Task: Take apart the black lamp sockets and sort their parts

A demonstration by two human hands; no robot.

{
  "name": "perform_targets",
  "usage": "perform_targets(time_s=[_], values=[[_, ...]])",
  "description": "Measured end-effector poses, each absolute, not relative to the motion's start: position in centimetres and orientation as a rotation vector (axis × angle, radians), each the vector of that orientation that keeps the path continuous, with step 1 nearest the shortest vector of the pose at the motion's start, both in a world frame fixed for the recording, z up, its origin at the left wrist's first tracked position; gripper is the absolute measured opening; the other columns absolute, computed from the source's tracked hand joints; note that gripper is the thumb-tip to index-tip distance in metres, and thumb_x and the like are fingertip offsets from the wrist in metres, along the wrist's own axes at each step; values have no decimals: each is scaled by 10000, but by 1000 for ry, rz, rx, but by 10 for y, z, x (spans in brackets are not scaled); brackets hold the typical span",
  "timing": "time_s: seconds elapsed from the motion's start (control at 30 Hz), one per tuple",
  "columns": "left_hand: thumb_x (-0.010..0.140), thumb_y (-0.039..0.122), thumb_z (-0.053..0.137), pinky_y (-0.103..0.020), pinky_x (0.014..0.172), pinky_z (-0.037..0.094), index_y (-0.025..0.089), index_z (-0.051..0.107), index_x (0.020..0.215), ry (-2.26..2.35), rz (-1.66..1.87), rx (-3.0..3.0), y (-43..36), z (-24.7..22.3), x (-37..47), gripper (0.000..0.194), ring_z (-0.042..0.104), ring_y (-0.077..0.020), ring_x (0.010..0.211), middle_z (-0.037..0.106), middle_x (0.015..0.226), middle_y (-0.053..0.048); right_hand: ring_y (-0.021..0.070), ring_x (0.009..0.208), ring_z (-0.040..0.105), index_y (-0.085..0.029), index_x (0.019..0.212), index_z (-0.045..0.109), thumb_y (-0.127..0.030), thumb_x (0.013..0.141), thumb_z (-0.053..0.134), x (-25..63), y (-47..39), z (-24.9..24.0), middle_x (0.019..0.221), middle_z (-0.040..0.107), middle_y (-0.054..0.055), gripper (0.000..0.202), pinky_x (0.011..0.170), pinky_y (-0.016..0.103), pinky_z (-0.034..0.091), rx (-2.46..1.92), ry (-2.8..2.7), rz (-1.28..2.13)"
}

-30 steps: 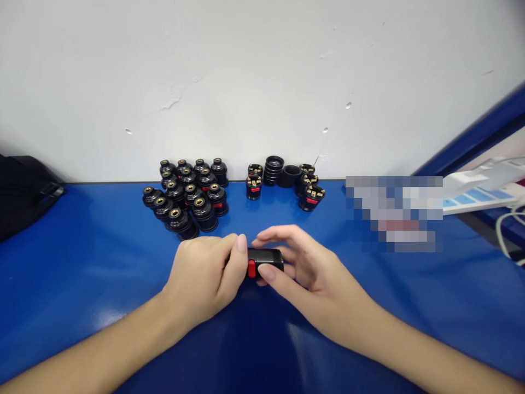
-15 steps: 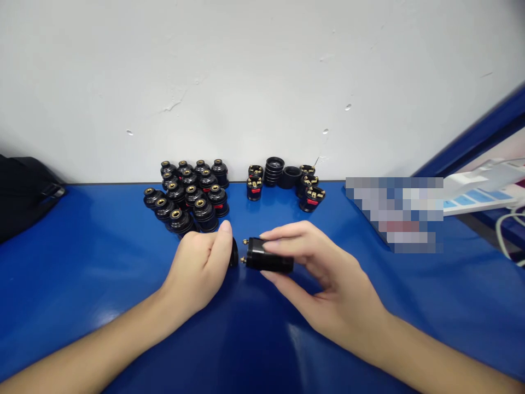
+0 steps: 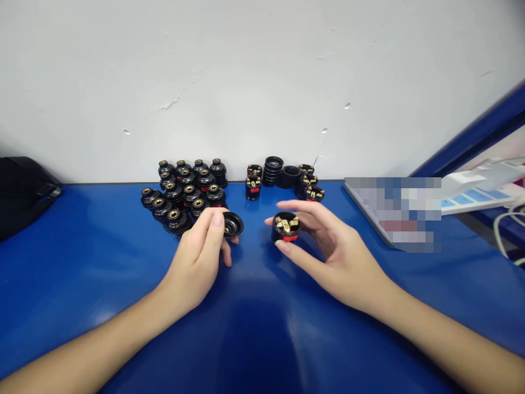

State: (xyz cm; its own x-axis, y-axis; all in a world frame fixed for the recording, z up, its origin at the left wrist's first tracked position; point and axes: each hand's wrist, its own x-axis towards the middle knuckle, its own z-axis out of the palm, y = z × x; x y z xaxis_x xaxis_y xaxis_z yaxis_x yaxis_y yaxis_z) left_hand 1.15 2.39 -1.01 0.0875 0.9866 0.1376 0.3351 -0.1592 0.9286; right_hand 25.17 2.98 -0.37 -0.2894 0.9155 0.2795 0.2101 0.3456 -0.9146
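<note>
My left hand (image 3: 200, 251) grips a black lamp socket cap (image 3: 233, 224) between thumb and fingers, its hollow side facing up and to the right. My right hand (image 3: 328, 246) has its thumb and fingers around a black lamp socket body (image 3: 281, 236), whose brass terminals point upward and whose red tab shows in front. A gap separates the two parts. Whether the body touches the table I cannot tell. Behind my left hand stand several assembled lamp sockets (image 3: 174, 192) in rows. More socket bodies (image 3: 253, 186) stand farther back, some partly covered by my right hand.
Near the wall are a stack of black threaded rings (image 3: 273, 171) and a plain black ring (image 3: 291, 176). On the right lie a blurred-out flat device (image 3: 369, 210) and a white power strip (image 3: 476, 200) with cables. A black bag (image 3: 24, 197) rests at the left.
The socket body has turned from lying sideways, terminals toward the cap, to upright. My hands have moved apart, and the cap now tilts with its hollow side up.
</note>
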Motion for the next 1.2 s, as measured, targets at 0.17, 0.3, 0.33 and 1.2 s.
perform_targets(time_s=[0.17,0.3,0.33,1.2], values=[[1135,603,376,-254,541,434,256,575,1396,1404,1089,1603,25,-13,10,478,626,-134,636,759,956,-25,262,1232,751,-259,1370,586,-225,1032,654,251,29,-16,1297,770,85,347,1111,493,606,-1053,-1999,758],[1142,596,350,-258,572,459,238,639,1346,1378,1075,1633,25,-13,9,503,660,-155,712,770,960,-46,292,1275,705,-226,1472,522,-212,1024,673,250,29,-19,1397,688,138,472,1119,534,594,-1085,-2081,507],[1142,595,350,-259,579,463,236,645,1338,1370,1079,1635,25,-13,9,504,670,-161,736,771,958,-49,309,1288,681,-208,1482,508,-213,1008,700,250,28,-18,1414,650,163,511,1109,545,594,-1084,-2094,400],[1080,506,588,-197,524,503,221,555,1240,1260,1202,1615,26,-15,13,329,677,-90,648,706,1006,-17,406,1275,698,51,1563,454,18,914,441,237,42,2,1481,594,336,650,942,535,693,-978,-2578,-305]])
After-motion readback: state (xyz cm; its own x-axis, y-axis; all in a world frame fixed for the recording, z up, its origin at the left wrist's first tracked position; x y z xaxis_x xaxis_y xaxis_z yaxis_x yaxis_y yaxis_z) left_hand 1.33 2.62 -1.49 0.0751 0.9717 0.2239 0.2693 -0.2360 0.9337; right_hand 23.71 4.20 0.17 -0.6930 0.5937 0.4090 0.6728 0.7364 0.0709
